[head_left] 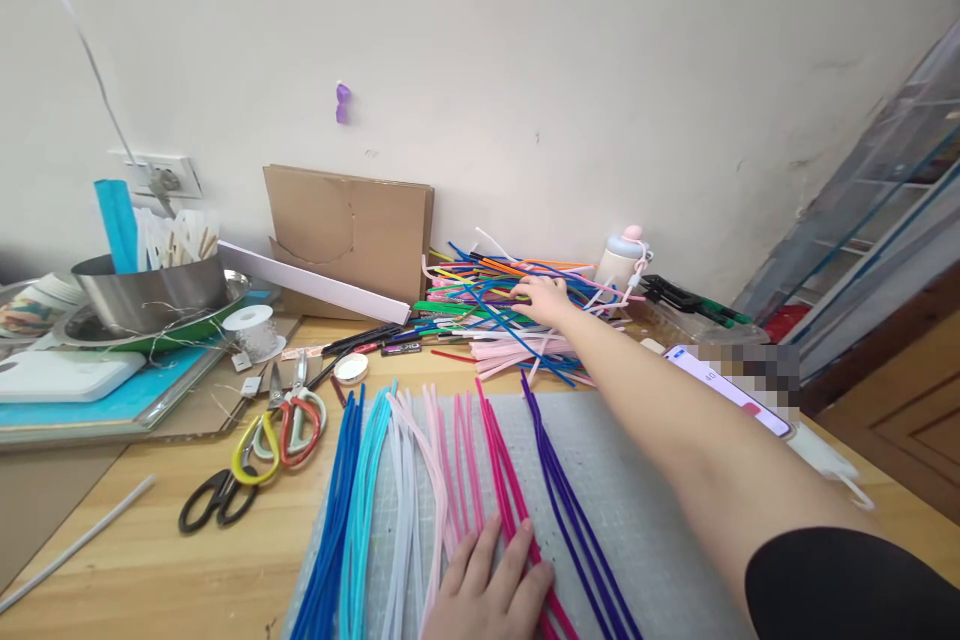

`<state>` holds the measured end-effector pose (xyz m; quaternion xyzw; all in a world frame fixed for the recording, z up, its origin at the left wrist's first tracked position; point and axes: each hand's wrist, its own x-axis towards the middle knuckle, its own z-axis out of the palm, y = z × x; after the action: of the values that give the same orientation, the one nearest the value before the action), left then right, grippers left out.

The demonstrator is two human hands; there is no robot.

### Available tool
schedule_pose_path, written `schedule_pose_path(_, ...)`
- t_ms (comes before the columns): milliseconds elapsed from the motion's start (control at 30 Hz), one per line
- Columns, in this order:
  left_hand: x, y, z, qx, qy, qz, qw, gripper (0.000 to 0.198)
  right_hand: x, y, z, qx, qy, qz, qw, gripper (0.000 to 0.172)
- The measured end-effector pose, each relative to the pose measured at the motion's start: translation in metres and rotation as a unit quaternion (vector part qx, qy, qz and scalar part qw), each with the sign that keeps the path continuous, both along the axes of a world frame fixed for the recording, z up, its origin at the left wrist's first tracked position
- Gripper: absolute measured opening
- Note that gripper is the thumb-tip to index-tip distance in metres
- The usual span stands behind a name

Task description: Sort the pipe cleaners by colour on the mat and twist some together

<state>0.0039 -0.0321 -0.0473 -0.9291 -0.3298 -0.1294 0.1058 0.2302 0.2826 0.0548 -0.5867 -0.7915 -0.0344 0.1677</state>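
Observation:
My left hand (491, 585) lies flat with fingers spread over the magenta pipe cleaners (501, 460) and the neighbouring pink ones (466, 450) on a grey mat (660, 540). Beside them, sorted by colour in long bunches, are dark blue (336, 520), turquoise (369, 510), pale grey-white (403, 500), light pink (433, 480) and purple pipe cleaners (574, 520). My right hand (544, 300) reaches over a tangled, many-coloured pile of pipe cleaners (502, 270) by the wall. Its fingers are slightly bent and apart, with nothing visibly held.
Several scissors (281, 430) lie left of the mat, near a lid (350, 368) and a spool (251, 328). A metal pot (154, 295) stands farther left. Cardboard (352, 235) leans on the wall. Rightward are a bottle (621, 258), a plastic box (697, 325) and a phone (727, 390).

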Motion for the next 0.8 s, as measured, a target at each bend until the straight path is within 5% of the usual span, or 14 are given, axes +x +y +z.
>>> schedule_pose_path(200,-0.001,-0.003,0.002,-0.018,-0.015,0.001,1.0,0.039,-0.009,0.002,-0.005,-0.018,0.071,-0.01,0.997,0.019)
schedule_pose_path(467,-0.003,-0.003,-0.001,-0.102,-0.034,0.008,0.994,0.045,0.011,0.007,0.035,-0.073,0.311,0.048,0.946,0.027)
schedule_pose_path(600,-0.002,-0.004,0.007,-0.171,-0.05,0.006,0.984,0.052,0.018,-0.001,0.069,-0.028,0.438,0.057,0.897,0.034)
schedule_pose_path(800,0.004,-0.009,0.043,-0.291,-0.057,0.046,0.954,0.057,0.023,-0.053,0.154,0.111,0.568,0.109,0.808,0.03)
